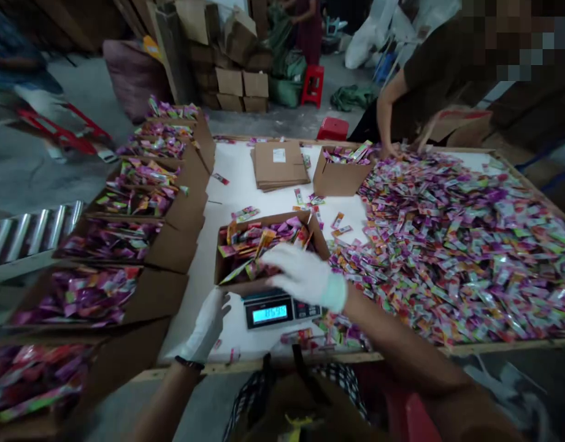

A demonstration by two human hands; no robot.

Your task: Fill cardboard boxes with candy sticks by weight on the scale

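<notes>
An open cardboard box (pixel 321 242) full of small purple, orange and green packets (pixel 252 245) sits on a digital scale (pixel 269 314) with a lit blue display. My right hand (pixel 300 276), in a white glove, reaches over the box's front edge. Its fingers stretch out over the packets, and no packet is plainly gripped in it. Also gloved, my left hand (pixel 206 325) is by the front left corner of the box, fingers apart and holding nothing. A dark band circles that wrist.
Several filled boxes (pixel 185 209) line the left side, beside a roller conveyor (pixel 31 233). A large packet heap (pixel 457 245) covers the table's right. Flat cardboard (pixel 280 164) and another filled box (pixel 340 175) are behind. A co-worker's hand (pixel 392 152) touches the heap.
</notes>
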